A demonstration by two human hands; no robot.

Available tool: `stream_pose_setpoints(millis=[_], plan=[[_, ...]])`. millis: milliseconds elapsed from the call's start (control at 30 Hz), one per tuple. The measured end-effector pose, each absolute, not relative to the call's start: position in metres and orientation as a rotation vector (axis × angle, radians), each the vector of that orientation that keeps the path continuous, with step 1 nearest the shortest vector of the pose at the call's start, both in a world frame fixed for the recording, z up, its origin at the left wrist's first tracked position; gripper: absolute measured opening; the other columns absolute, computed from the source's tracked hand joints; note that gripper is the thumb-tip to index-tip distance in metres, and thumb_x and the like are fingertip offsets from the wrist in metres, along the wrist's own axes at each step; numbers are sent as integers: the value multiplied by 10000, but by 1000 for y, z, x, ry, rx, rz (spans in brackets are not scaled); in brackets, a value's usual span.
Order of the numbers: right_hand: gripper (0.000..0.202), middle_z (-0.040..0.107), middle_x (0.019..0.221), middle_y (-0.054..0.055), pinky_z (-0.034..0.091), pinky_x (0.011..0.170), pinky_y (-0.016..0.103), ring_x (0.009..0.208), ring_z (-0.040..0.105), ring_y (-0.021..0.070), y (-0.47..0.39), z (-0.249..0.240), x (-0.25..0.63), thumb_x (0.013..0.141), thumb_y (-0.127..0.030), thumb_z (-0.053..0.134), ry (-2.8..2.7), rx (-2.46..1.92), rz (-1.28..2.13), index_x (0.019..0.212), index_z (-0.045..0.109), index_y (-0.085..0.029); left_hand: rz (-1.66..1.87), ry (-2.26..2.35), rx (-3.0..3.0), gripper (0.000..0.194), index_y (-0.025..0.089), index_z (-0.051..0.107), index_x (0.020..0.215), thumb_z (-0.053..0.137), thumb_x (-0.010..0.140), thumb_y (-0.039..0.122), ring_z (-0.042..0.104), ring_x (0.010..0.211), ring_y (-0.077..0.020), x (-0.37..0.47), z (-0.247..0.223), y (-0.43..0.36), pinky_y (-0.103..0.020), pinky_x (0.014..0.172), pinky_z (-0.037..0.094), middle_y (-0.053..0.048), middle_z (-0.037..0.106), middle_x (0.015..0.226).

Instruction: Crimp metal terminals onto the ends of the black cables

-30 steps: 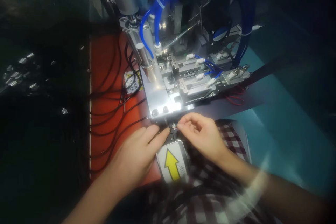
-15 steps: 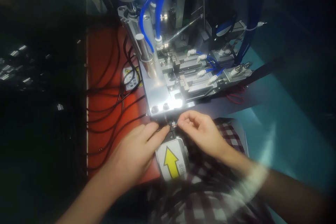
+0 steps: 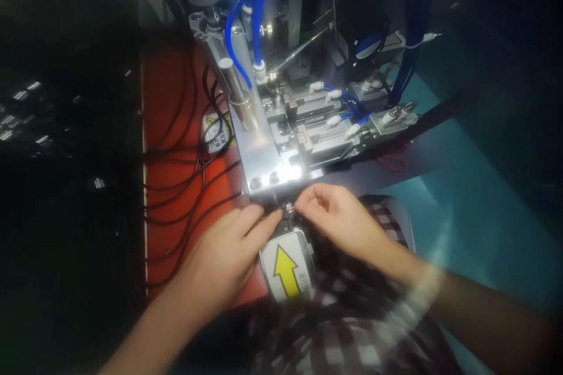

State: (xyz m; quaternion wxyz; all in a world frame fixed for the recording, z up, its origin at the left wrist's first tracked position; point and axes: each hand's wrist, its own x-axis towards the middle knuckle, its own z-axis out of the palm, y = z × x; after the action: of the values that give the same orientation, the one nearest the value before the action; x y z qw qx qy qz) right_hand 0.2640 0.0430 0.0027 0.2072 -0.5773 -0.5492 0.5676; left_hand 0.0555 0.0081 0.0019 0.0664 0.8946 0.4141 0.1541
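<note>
Just below the front edge of the metal machine plate (image 3: 259, 155), a small shiny metal part (image 3: 289, 207) sits between my fingertips. My left hand (image 3: 233, 246) reaches in from the left, its thumb tip beside that part and its fingers partly under the plate edge; what they hold, if anything, is hidden. From the right, my right hand (image 3: 336, 214) has thumb and forefinger pinched at the part's right side; anything between them is too small to name. Below the fingertips is a white label with a yellow arrow (image 3: 285, 269).
Black cables (image 3: 189, 181) run over the orange surface (image 3: 167, 105) on the left. Blue hoses (image 3: 257, 29) and a metal cylinder (image 3: 240, 94) rise above the plate. Pneumatic slides (image 3: 328, 140) extend right. Checkered cloth (image 3: 343, 345) lies below.
The machine appears slightly further left in the view. My right thumb and forefinger look a little closer together; both hands stay beside the small metal part.
</note>
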Motion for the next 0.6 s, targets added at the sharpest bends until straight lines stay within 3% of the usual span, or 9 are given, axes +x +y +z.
stream_pose_setpoints(millis=[167,267,433,600], plan=[[136,604,702,12,420,563,252,609,526,134,34,-2,265,844,-288,569,-1553,-1503,1326,838,637,-172,465,1231,2699,348,89,596,1156,374,891,58,596,759,-182,56,3,8,-271,613,524,-114,609,944],[115,596,690,9,423,571,253,609,524,134,34,-4,262,833,-277,591,-1590,-1468,1301,805,634,-174,475,1233,2700,346,84,597,1155,374,892,57,595,748,-180,56,4,9,-270,606,524,-114,610,938],[123,587,710,9,427,596,252,636,523,132,37,-7,260,854,-252,547,-1555,-1409,1398,781,605,-172,481,1268,2686,362,112,578,1189,355,907,71,588,775,-181,55,0,9,-277,637,522,-110,606,964],[141,492,584,-41,360,494,223,524,435,98,39,-4,259,813,-284,591,-1344,-1423,1611,739,594,-164,478,1238,2700,360,88,600,1159,374,883,44,595,752,-183,55,1,9,-274,607,523,-113,610,936]])
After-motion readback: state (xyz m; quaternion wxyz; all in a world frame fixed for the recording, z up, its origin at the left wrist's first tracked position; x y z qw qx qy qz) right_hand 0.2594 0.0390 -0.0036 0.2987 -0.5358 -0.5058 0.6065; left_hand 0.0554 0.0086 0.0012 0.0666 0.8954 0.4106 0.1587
